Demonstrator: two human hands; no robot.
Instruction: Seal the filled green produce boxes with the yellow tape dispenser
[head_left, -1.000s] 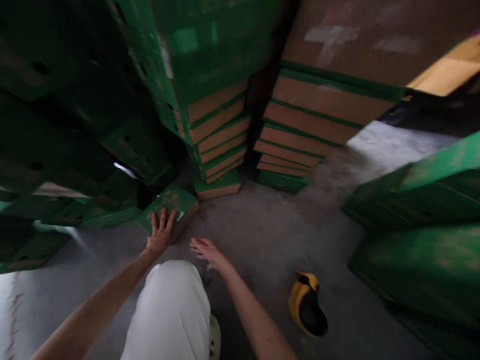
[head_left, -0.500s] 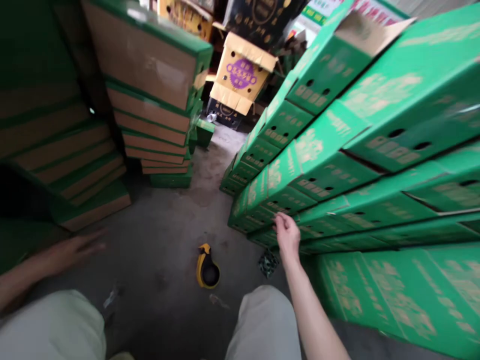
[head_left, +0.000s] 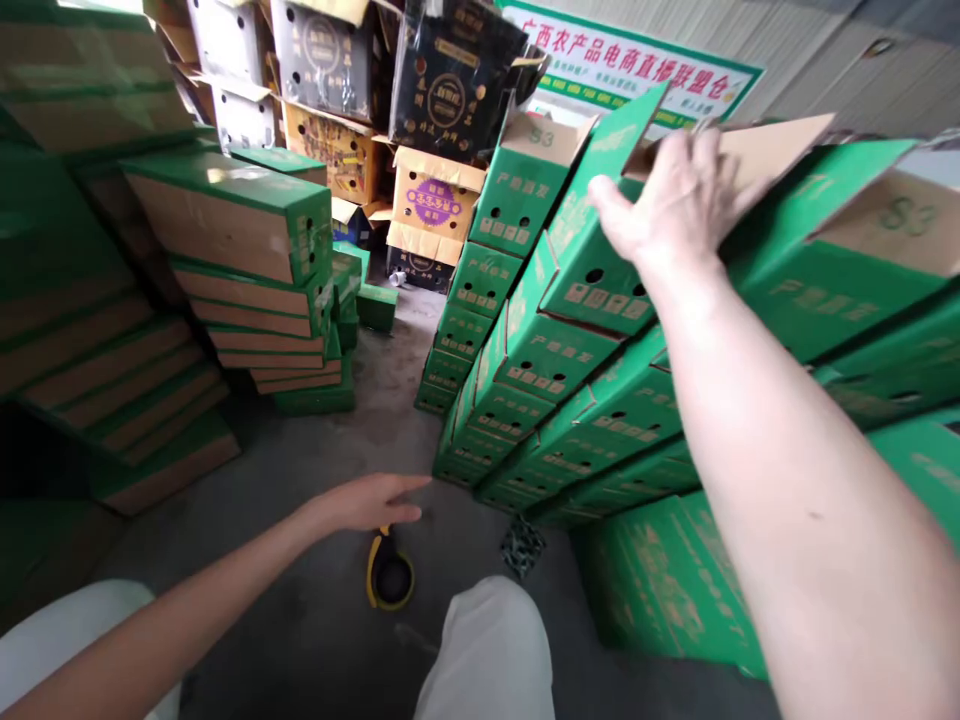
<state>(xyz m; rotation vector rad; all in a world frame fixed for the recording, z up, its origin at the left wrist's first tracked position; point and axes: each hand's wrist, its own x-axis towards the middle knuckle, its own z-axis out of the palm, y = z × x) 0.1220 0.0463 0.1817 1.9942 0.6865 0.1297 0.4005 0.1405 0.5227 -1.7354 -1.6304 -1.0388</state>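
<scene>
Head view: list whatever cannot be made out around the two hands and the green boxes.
In the head view:
Right hand: fingertips behind the brown flap of the top green box; grip unclear.
Yellow-and-black object on the floor: top covered by the left hand; kind unclear.
Small dark patterned item: too small to identify.
Green box stack: cut by the right edge.

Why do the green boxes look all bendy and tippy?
In the head view the wide lens bows the green boxes outward and swells the right hand gripping the cardboard flap; the left stacks sit in dim shadow.
</scene>
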